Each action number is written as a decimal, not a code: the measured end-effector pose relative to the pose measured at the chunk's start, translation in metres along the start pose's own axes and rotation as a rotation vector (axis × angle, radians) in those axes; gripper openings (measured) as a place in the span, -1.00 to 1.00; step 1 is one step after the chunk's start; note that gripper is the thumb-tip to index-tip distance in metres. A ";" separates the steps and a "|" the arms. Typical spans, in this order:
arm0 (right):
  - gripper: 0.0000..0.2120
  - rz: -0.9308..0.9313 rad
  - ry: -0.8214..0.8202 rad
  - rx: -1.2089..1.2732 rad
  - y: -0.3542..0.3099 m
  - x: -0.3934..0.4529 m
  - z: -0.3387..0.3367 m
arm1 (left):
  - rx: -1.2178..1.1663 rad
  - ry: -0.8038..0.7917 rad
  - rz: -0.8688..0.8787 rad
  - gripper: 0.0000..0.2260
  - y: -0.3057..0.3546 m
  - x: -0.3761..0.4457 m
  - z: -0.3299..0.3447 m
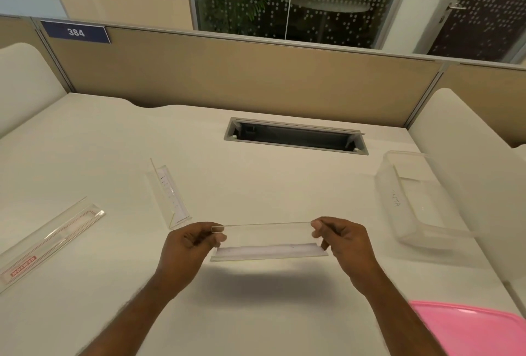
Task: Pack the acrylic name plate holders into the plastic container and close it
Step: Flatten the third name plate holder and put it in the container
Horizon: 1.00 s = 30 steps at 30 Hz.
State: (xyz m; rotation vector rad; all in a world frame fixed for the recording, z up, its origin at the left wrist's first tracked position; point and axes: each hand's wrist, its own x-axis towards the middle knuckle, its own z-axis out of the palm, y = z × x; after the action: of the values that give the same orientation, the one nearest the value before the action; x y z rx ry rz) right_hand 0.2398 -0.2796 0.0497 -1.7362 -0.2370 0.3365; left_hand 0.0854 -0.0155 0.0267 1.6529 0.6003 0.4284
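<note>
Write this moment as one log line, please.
both hands hold one holder above desk | container open, right | lid off

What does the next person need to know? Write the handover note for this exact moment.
Left hand and right hand each pinch one end of a clear name plate holder, held level above the desk.
Clear plastic container stands open at the right; at least one holder seems to be inside already, hard to tell through the clear walls.
Pink lid lies off, at the near right edge.
Left to do: put in the held holder, then the standing holder just left of it and the flat holder with red print at far left, then fit the lid.
</note>
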 end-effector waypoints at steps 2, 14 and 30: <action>-0.94 0.025 0.013 0.009 0.000 -0.004 -0.003 | -0.075 -0.031 -0.061 -0.87 0.003 -0.005 0.002; -0.81 0.351 -0.019 0.205 0.006 -0.017 -0.016 | -0.305 -0.142 -0.330 -0.80 0.013 -0.012 0.012; -0.77 0.561 -0.038 0.382 0.005 -0.023 -0.019 | -0.572 -0.014 -0.664 -0.86 0.012 -0.016 0.028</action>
State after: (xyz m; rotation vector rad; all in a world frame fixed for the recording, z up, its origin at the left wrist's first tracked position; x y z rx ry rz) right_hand 0.2251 -0.3060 0.0499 -1.3903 0.2834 0.7698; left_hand 0.0910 -0.0481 0.0344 0.8448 0.8759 0.0797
